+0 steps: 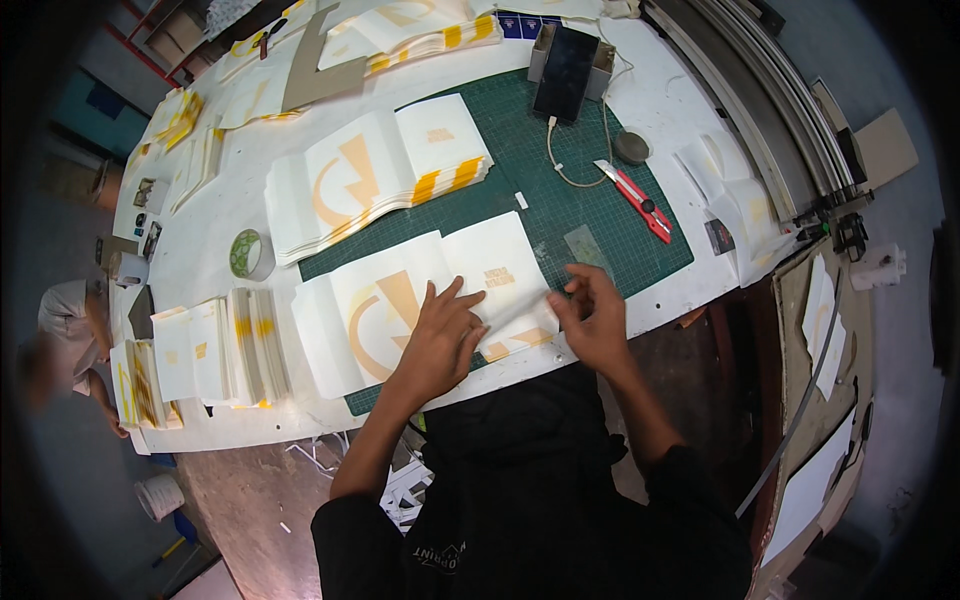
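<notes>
A white printed sheet (335,300) with pale orange artwork and crease lines lies in front of me on a green cutting mat (645,205). My left hand (440,335) rests on its middle, palm down, fingers spread. At the sheet's right edge, my right hand (597,318) has its fingers curled, and the thumb touches the paper, which bends up slightly there. Just beyond lies a stack of matching sheets (390,160) with yellow-marked edges. A red box cutter (643,205), blade out, lies on the mat to the right, near a small clear plastic piece (585,247).
A phone (567,72) with a cable leans in a stand at the back, near a dark round object (631,148). A tape roll (250,255) and folded paper stacks (225,350) are at left. Metal rails (760,110) run along the right. Another person (75,330) is at far left.
</notes>
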Motion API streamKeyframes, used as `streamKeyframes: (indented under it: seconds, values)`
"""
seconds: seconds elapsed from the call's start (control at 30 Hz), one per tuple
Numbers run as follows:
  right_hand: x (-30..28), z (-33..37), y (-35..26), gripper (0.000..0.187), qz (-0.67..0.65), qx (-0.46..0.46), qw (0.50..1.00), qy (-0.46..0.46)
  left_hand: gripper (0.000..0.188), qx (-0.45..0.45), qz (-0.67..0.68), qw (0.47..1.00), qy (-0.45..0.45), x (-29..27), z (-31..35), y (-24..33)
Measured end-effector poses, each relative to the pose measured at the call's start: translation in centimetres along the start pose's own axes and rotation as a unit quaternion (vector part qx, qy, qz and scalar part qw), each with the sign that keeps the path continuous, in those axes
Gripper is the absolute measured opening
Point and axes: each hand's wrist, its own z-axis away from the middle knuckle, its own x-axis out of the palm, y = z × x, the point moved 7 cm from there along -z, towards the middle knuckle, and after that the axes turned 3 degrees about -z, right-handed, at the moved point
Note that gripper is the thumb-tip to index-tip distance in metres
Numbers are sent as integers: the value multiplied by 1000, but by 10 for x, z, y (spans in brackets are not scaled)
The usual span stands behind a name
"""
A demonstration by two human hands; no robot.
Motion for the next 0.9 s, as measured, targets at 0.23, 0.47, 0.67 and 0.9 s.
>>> streamKeyframes:
  seconds: [0.23,0.47,0.67,0.9]
  values:
    - [19,1,14,55,-359,383,846,-91,11,26,-19,995,96,-22,17,17]
    - [29,-30,-10,36,-108,172,945,-257,15,126,-104,986,46,5,36,51]
    - [-72,-25,-43,21,31,-25,990,-134,37,119,-66,988,78,14,40,68]
    - [-355,72,9,26,-153,125,944,266,35,115,-83,978,155,-9,38,57]
